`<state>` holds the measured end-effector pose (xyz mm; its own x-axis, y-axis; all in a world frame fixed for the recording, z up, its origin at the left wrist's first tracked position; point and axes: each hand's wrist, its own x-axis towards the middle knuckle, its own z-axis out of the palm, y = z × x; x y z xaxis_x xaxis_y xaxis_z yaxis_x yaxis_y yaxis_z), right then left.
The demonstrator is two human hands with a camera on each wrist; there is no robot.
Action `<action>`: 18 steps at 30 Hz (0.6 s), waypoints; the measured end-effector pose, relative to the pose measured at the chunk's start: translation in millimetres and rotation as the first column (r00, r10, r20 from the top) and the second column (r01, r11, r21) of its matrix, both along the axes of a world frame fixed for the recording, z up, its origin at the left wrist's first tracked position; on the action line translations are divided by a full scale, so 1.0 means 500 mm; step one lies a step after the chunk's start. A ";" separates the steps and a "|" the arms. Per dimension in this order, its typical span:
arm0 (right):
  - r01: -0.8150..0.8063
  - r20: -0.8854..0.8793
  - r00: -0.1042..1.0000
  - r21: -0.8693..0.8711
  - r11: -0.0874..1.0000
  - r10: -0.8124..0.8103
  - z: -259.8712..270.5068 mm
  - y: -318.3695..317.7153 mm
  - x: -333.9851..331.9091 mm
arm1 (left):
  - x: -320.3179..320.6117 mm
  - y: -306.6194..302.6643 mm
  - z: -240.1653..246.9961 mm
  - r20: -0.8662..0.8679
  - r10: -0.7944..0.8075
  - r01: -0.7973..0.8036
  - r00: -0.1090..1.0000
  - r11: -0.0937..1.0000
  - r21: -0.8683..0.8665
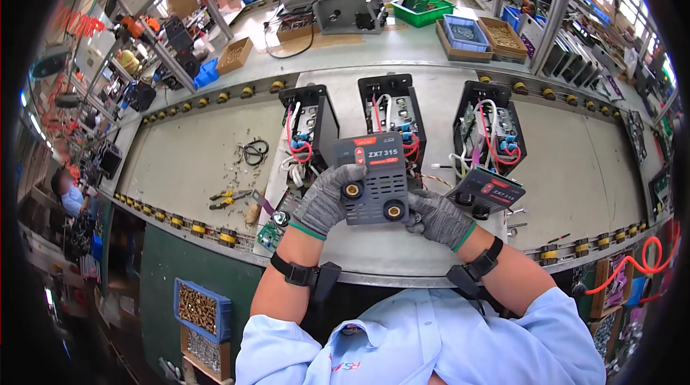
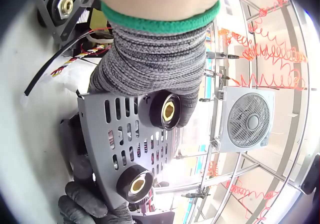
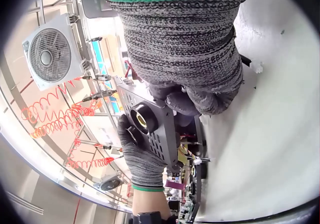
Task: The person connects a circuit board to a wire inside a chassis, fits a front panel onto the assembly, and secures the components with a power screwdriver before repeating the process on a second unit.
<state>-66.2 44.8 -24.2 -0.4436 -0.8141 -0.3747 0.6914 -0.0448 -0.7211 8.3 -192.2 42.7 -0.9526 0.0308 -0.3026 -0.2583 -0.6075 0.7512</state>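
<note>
Over the desk, left hand and right hand, each grip closed on the front panel, apparently position it; seating calls for squaring it to the chassis just above.

1. The front panel sits right over the lower half of the middle open case, so we can't see the wiring down there.
2. The left hand has its fingertips tucked behind the panel's edge, and we can't tell how they lie.
3. The print under "ZX7 315" is too tiny for us to read.
4. The left wrist view chops off the right hand at the bottom edge.
5. We can't make out what's in the blue bin; it's too small.
</note>
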 end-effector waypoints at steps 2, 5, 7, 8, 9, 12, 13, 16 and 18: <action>0.000 0.061 0.998 -0.035 0.999 0.002 0.013 0.004 0.003 | 0.002 0.006 0.001 -0.044 -0.006 0.007 0.999 1.000 0.029; 0.004 0.101 0.995 -0.019 1.000 -0.002 0.034 0.010 0.010 | 0.008 0.005 0.002 -0.033 -0.001 0.002 0.999 0.999 0.033; 0.007 0.124 0.992 -0.057 0.998 0.000 0.018 0.020 0.006 | 0.012 0.005 -0.007 -0.016 -0.008 0.009 1.000 0.999 0.045; 0.003 0.123 0.992 -0.055 0.998 0.003 0.016 0.020 0.005 | 0.011 0.005 -0.007 -0.017 -0.004 0.005 1.000 0.999 0.048; 0.014 0.112 0.994 -0.057 0.998 -0.008 0.014 0.018 0.007 | 0.011 0.005 -0.006 -0.024 -0.012 0.013 1.000 0.998 0.060; 0.031 0.081 0.996 -0.035 0.999 -0.028 0.024 0.020 0.016 | 0.013 0.009 -0.006 -0.010 0.007 -0.006 1.000 0.998 0.067; 0.042 0.059 0.997 -0.013 0.999 -0.041 0.030 0.021 0.019 | 0.012 0.009 -0.008 0.002 0.023 -0.023 1.000 0.998 0.055; 0.039 -0.002 0.999 -0.051 0.998 -0.039 0.048 0.014 0.014 | 0.015 0.009 -0.013 0.028 0.033 -0.035 0.999 0.998 0.044; 0.018 -0.019 1.000 -0.073 0.997 -0.019 0.036 0.008 -0.001 | 0.017 0.012 0.000 -0.001 0.018 -0.018 1.000 0.998 0.066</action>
<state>-66.6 49.0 -6.2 -0.4657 -0.8304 -0.3057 0.6757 -0.1106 -0.7289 17.1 -186.1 42.7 -0.9537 0.0334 -0.2990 -0.2457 -0.6601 0.7098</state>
